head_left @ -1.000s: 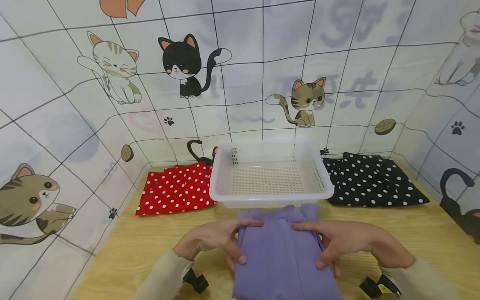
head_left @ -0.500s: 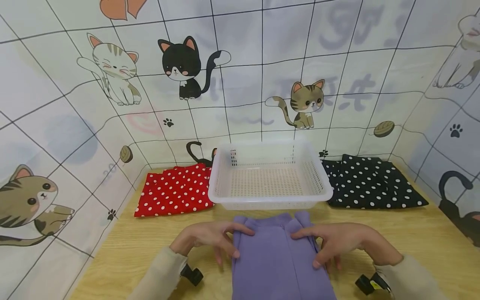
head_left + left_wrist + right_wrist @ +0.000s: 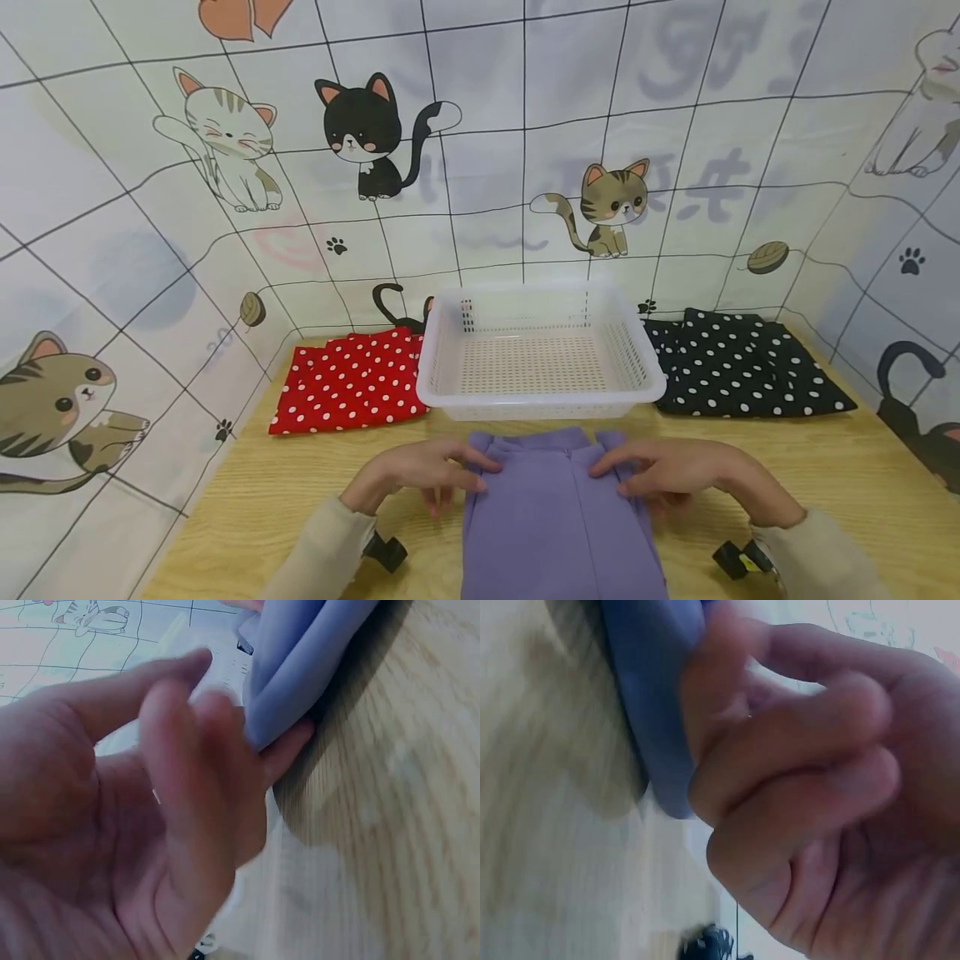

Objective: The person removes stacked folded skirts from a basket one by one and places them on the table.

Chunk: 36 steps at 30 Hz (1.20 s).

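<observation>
A folded purple garment [image 3: 551,525] with a long seam down its front lies at the table's near edge. My left hand [image 3: 431,475] touches its upper left corner, index finger on the cloth and thumb at the side edge; the left wrist view shows one fingertip against the fold [image 3: 289,697]. On the upper right corner rests my right hand [image 3: 682,471], index fingertip on the cloth and thumb just below. In the right wrist view its outer fingers [image 3: 802,787] are bent and hold nothing, beside the garment's edge [image 3: 649,697].
A white perforated plastic basket [image 3: 540,396] stands just beyond the garment. Folded red polka-dot cloth [image 3: 352,379] lies to its left, folded black polka-dot cloth [image 3: 750,367] to its right. A cat-patterned sheet [image 3: 487,167] lines the walls around the wooden table [image 3: 247,517].
The garment has shifted slightly towards me, away from the basket, and its top edge lies flatter. Both thumbs have drawn up nearer the index fingers.
</observation>
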### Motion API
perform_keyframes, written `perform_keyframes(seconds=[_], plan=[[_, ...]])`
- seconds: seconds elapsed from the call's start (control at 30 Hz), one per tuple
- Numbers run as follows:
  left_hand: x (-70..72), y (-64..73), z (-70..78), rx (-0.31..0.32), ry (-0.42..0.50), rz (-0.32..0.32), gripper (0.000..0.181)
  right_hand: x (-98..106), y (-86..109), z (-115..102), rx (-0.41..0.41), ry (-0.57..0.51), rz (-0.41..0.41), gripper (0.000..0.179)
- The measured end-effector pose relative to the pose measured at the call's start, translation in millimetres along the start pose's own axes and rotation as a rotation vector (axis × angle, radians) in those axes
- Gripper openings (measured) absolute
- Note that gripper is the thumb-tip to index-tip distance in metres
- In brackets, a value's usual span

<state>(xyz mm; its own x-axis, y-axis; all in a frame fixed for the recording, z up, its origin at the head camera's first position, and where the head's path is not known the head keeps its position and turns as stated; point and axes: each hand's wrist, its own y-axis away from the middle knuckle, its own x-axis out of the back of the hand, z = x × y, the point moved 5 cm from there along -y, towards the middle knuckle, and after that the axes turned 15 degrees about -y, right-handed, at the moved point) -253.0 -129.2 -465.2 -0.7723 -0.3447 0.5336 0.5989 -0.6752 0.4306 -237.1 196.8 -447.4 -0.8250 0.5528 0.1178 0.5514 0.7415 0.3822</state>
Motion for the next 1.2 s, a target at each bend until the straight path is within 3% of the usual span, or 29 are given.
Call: perform_keyframes(seconds=[0.2, 0.43, 0.53, 0.73, 1.0, 1.2], plan=[[4.2, 2.1, -3.8, 0.026, -0.031, -0.017, 0.033, 17.7, 8.4, 1.3, -0.005, 0.032, 0.059, 0.017], [4.7, 4.2, -7.3, 0.027, -0.017, -0.025, 0.033, 9.1, -0.1, 5.8, -0.043, 0.077, 0.038, 0.015], [7.2, 4.8, -8.6, 0.022, 0.003, 0.008, 0.033, 8.5, -1.4, 7.9, -0.040, 0.099, 0.039, 0.015], [23.1, 13.0, -12.0, 0.052, -0.023, 0.147, 0.029, 12.1, 4.4, 9.8, 0.014, 0.048, 0.038, 0.024], [22.0, 11.5, -16.3, 0.046, 0.023, 0.153, 0.031, 8.4, 0.1, 12.3, 0.086, 0.037, -0.032, 0.020], [18.5, 6.4, -20.9, 0.073, 0.068, 0.188, 0.056, 8.6, -3.0, 12.0, 0.086, 0.048, -0.011, 0.018]])
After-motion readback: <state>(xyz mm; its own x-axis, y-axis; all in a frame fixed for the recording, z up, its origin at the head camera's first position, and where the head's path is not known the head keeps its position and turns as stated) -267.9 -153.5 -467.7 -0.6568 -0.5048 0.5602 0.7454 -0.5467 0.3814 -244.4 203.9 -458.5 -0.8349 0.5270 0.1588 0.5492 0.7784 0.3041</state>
